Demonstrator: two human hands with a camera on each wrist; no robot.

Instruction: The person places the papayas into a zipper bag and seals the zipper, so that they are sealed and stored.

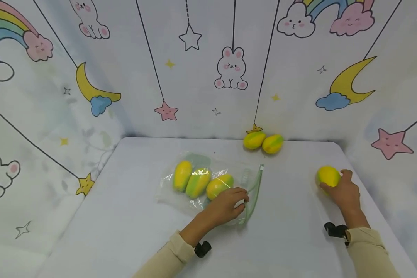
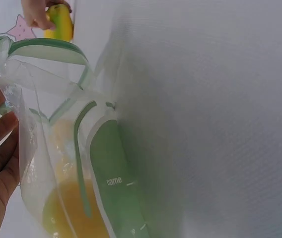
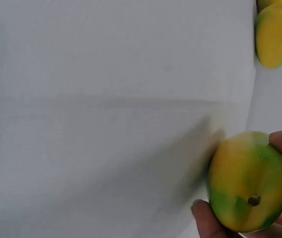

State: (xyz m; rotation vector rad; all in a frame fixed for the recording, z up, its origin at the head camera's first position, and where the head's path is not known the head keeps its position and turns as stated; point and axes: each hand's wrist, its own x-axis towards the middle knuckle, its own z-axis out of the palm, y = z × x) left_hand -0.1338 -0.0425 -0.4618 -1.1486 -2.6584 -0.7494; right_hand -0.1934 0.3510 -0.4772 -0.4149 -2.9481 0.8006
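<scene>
A clear zip bag [image 1: 170, 197] with a green zip edge lies mid-table, three yellow-green mangoes [image 1: 182, 175] inside it. My left hand [image 1: 226, 206] pinches the bag near its mouth; the left wrist view shows the opening [image 2: 46, 54] held apart and a green label [image 2: 111, 168] marked "name". At the right side of the table, my right hand [image 1: 345, 193] grips another mango [image 1: 328, 176], thumb on one side and fingers on the other. The right wrist view shows this mango [image 3: 250, 181] with its stem end toward the camera.
Two more mangoes [image 1: 264, 142] sit together at the table's back edge, right of centre. A printed cloth [image 1: 208, 77] with moons, stars and rabbits rises behind and at both sides of the white table [image 1: 118, 216].
</scene>
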